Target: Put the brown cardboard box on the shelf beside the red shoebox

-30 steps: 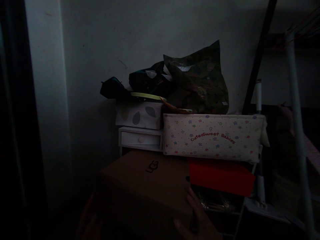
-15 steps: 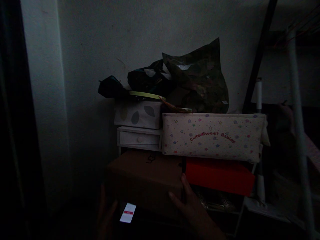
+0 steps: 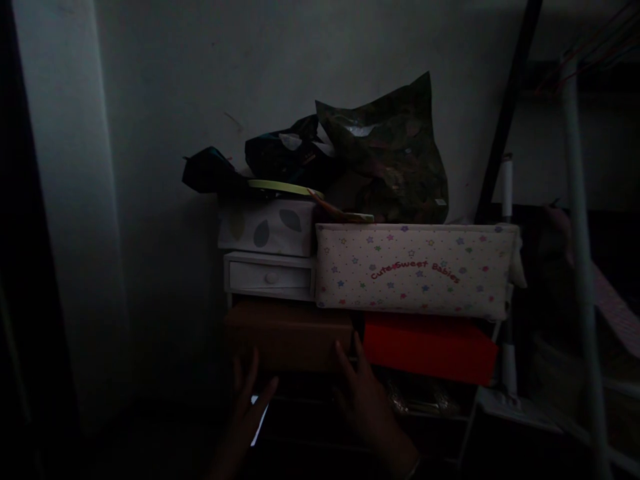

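Two open palms meet the brown box (image 3: 289,335): our right hand (image 3: 363,397) touches its lower right corner, nearer than our left hand (image 3: 246,410), fingers spread below. The box lies crosswise under the small drawer (image 3: 270,275), beside the red box (image 3: 430,347).

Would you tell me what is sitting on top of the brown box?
A small white drawer unit rests on the brown box, with a leaf-patterned box above it. Their contents are hidden.

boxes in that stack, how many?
4. Brown box bottom left, both hands on its front; red box right of it; star-print box above the red; leaf-print box on the small drawer unit. Dim light; more may be hidden.
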`<state>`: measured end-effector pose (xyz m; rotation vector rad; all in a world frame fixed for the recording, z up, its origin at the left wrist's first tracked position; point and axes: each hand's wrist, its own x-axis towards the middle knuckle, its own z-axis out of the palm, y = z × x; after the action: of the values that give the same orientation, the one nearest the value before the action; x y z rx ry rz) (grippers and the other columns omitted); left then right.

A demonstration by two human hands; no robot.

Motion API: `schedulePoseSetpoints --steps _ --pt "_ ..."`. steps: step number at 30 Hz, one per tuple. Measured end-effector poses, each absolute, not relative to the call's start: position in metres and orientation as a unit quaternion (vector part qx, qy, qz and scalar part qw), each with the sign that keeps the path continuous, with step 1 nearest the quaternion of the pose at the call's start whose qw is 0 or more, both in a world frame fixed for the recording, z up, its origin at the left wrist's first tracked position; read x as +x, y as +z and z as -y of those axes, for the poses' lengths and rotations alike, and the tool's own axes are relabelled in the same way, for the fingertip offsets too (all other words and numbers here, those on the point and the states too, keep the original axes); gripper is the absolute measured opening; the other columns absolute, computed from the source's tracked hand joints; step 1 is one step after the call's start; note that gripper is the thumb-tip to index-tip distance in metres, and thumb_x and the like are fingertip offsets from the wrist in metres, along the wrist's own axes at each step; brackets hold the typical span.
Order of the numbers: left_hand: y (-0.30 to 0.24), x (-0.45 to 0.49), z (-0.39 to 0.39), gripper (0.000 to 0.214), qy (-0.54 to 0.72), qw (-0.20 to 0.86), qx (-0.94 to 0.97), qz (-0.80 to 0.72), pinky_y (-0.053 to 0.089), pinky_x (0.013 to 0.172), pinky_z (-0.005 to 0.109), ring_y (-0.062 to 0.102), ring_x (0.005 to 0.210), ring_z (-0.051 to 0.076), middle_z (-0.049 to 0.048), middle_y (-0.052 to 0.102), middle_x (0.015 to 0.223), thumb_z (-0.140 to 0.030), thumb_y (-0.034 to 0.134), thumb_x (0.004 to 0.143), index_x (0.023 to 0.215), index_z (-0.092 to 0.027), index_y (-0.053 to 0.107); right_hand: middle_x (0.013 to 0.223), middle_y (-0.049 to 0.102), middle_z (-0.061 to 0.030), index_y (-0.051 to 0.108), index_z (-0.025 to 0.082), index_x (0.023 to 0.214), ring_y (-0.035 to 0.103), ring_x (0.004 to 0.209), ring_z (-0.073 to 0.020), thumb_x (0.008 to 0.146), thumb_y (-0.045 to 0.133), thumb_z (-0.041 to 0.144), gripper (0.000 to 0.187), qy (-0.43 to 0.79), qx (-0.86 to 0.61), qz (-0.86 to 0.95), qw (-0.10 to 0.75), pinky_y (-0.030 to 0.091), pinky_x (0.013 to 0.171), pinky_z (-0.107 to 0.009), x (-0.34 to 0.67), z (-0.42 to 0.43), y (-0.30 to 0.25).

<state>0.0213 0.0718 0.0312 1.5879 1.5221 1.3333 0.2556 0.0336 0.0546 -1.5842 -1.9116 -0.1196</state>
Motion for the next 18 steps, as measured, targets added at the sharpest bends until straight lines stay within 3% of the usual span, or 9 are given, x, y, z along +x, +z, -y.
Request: schedulePoseSetpoints --steps 5,9,14,18 --pt "0.027 0.027 -0.081 0.079 0.487 0.304 0.588 -0.569 0.008 0.116 0.051 -0.013 0.144 0.029 0.0086 -0.02 0.158 -0.06 0.041 0.084 0.149 -0.026 0.012 0.156 -0.021 -0.0042 0.006 0.041 0.147 0.042 0.132 -0.03 0.074 0.054 0.003 0.094 -0.003 -0.593 0.729 0.342 0.05 0.095 -0.041 0.257 -0.04 0.052" --pt "0.027 0.028 -0.079 0.082 0.509 0.292 0.573 -0.572 0.01 0.116 0.049 -0.008 0.145 0.029 0.0098 -0.015 0.159 -0.058 0.046 0.081 0.149 -0.022 0.015 0.158 -0.013 -0.0045 0.007 0.036 0.148 0.034 0.137 -0.0261 0.079 0.052 0.007 0.088 -0.019 -0.581 0.734 0.351 0.045 0.102 -0.037 0.268 -0.039 0.045" --pt "0.024 0.029 -0.053 0.07 0.616 0.281 0.473 -0.563 0.03 0.113 0.047 0.027 0.141 0.032 0.015 0.025 0.154 -0.052 0.05 0.078 0.137 -0.014 0.04 0.159 -0.009 -0.0063 0.012 0.029 0.149 0.012 0.144 -0.031 0.087 0.046 0.016 0.071 -0.257 -0.612 0.655 0.359 0.025 0.112 -0.054 0.315 -0.034 0.044" --pt "0.001 0.045 -0.03 0.057 0.609 0.426 0.357 -0.566 0.046 0.098 0.05 0.05 0.123 0.036 0.0147 0.053 0.131 -0.052 0.056 0.072 0.119 -0.019 0.052 0.156 -0.012 -0.0195 0.01 0.02 0.149 0.0 0.142 -0.043 0.081 0.06 0.034 0.086 -0.338 -0.664 0.598 0.295 0.011 0.109 -0.066 0.372 -0.039 0.053"
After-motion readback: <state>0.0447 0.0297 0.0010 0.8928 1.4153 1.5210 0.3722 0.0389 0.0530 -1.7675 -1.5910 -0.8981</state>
